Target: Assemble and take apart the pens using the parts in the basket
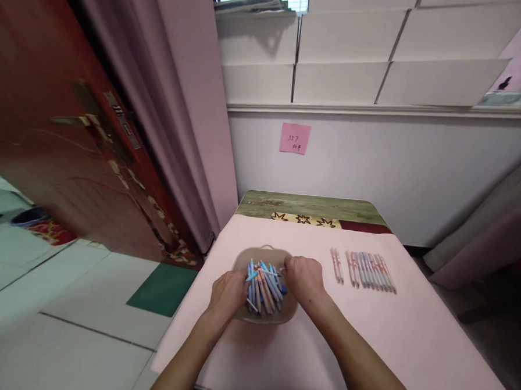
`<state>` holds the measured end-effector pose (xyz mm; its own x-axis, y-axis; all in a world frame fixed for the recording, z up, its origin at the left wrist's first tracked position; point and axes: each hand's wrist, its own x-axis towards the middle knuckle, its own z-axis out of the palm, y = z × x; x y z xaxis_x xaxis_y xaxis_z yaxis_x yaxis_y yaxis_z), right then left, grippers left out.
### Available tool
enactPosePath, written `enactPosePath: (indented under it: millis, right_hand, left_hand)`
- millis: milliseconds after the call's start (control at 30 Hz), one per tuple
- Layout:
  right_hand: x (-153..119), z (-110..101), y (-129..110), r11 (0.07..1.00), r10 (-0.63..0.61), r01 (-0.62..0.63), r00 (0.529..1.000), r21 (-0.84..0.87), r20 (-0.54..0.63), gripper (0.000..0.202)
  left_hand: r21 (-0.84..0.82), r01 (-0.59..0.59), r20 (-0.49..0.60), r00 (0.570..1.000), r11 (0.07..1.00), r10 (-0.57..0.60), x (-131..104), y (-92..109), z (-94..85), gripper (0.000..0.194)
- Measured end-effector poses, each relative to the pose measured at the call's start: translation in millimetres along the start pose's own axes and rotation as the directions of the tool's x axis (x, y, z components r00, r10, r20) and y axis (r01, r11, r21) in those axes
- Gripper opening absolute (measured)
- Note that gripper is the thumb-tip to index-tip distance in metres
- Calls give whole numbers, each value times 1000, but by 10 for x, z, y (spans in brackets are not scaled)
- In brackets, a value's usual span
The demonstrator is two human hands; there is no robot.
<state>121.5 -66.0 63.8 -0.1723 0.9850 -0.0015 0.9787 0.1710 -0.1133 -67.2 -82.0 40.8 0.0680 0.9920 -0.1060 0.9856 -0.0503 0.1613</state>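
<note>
Pink note [295, 138] reads "357"; both hands [229, 290] [304, 279] curl over the basket [275, 256] of pens [264, 291]; I cannot tell their grip.

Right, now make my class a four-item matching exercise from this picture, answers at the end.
1. container
2. laid-out pens
3. right hand
4. paper note

A. pink, on the wall
B. side by side on the table
C. filled with a heap of pens
D. at the container's right side

Pairs: 1-C, 2-B, 3-D, 4-A
</note>
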Motion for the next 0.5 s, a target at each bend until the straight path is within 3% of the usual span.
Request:
enactPosePath:
  millis: [167, 367, 500]
  right_hand:
    - [3, 58, -62, 997, 72, -71, 995, 9, -69, 28]
    - [57, 371, -208, 999, -41, 39, 998, 38, 50, 22]
    - [57, 560, -303, 998, -52, 45, 987, 51, 150, 19]
  left_hand:
    - [-4, 43, -3, 999, 999, -43, -14, 17, 63, 31]
    - [-34, 76, 23, 997, 997, -75, -40, 42, 122, 32]
    - [-86, 98, 13, 995, 991, -97, -52, 22, 114, 32]
